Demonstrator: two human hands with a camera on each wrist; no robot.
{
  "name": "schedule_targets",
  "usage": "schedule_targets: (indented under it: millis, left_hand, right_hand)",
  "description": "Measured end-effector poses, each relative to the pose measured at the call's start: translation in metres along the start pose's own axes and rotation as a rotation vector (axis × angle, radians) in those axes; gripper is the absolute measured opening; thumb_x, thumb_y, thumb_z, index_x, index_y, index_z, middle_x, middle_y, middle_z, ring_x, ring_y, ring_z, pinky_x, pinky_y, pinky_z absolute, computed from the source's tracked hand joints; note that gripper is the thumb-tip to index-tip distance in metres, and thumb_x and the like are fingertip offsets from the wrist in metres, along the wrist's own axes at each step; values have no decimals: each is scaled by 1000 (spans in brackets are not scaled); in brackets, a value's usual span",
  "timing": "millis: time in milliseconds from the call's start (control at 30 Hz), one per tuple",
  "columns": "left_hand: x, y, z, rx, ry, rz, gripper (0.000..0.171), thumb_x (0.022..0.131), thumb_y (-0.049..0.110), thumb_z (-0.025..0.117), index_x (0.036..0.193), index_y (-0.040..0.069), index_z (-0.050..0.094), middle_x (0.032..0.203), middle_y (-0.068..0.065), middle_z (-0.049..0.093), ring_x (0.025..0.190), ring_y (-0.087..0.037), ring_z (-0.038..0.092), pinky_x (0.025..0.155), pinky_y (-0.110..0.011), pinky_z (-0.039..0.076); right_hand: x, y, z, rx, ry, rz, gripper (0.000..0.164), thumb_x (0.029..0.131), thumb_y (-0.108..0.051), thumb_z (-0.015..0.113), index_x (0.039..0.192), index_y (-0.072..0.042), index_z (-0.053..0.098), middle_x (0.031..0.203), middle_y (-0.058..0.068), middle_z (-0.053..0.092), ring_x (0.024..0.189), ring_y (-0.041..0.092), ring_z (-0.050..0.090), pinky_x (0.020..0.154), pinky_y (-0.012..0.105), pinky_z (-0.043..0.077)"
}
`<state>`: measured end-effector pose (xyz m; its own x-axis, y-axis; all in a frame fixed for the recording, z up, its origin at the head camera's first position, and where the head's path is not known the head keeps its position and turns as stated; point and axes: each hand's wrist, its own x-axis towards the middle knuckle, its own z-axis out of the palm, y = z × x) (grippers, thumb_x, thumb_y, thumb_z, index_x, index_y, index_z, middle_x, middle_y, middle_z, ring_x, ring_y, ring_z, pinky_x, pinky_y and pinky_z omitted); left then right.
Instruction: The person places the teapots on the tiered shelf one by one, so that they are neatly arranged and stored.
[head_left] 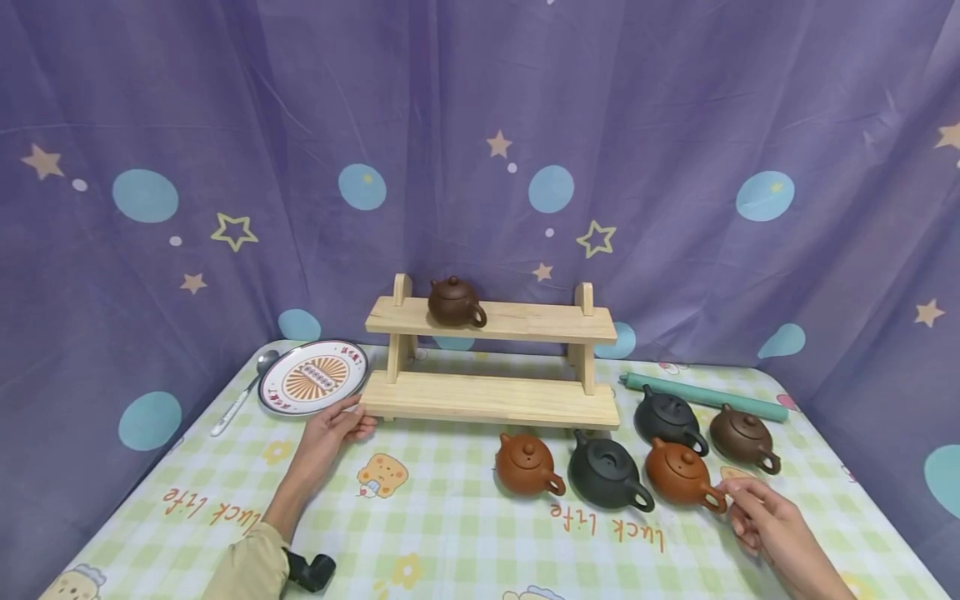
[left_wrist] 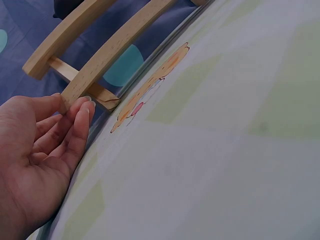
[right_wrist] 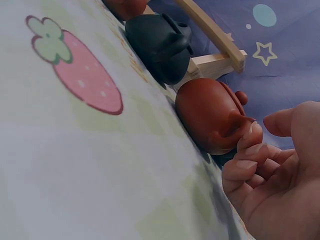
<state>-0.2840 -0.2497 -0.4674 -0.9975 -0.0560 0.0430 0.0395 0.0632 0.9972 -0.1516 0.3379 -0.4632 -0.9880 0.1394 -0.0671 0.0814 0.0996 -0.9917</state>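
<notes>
My left hand (head_left: 339, 429) pinches the left end of the lower board of a two-tier wooden shelf (head_left: 487, 398), thumb on one face and fingers on the other. A dark brown teapot (head_left: 453, 302) stands on the upper board. At the right, my right hand (head_left: 772, 529) is at the handle of an orange-brown teapot (head_left: 678, 473) on the table. Its fingertips meet the handle in the right wrist view, while the thumb (right_wrist: 280, 123) stands a little apart. Left of this teapot are a black teapot (head_left: 606, 473) and another orange-brown teapot (head_left: 523, 465).
Behind sit a second black teapot (head_left: 670, 419), a brown teapot (head_left: 742, 437) and a green roll (head_left: 712, 398). A patterned plate (head_left: 281, 397) and a spoon (head_left: 236, 408) lie at the left. The checked tablecloth (head_left: 450, 542) runs back to a purple curtain (head_left: 465, 100).
</notes>
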Motion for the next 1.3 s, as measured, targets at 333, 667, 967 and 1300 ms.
schedule_targets:
  millis: [333, 667, 967, 1300]
  left_hand:
    - [-1, 2, 1, -16, -3, 6, 51, 110, 11, 52, 151, -14, 36, 105, -15, 74, 84, -7, 71, 82, -21, 60]
    - [1, 1, 1, 1, 1, 4, 49, 110, 12, 52, 151, -11, 38, 106, -15, 74, 84, -6, 71, 82, -21, 60]
    - [-3, 2, 0, -8, -13, -3, 52, 111, 14, 52, 153, -12, 35, 108, -15, 74, 84, -7, 71, 82, -21, 60]
    - [-1, -1, 0, -15, -6, 5, 49, 110, 11, 52, 151, -12, 38, 104, -13, 75, 85, -7, 71, 83, -22, 60]
  right_hand:
    - [-1, -2, 4, -102, -7, 92, 30, 114, -23, 43, 105, -1, 61, 69, 8, 47, 51, 13, 37, 41, 32, 32]
    - [-2, -9, 5, -102, -76, 239, 38, 113, -36, 43, 101, -4, 60, 61, 1, 40, 44, 9, 30, 38, 23, 29]
    - [-2, -7, 9, -126, -40, 256, 41, 113, -38, 44, 104, -3, 63, 63, -1, 37, 45, 8, 28, 39, 23, 29]
    - [-4, -9, 14, -174, 9, 231, 41, 112, -38, 45, 100, -3, 63, 61, -2, 38, 44, 9, 30, 38, 24, 31]
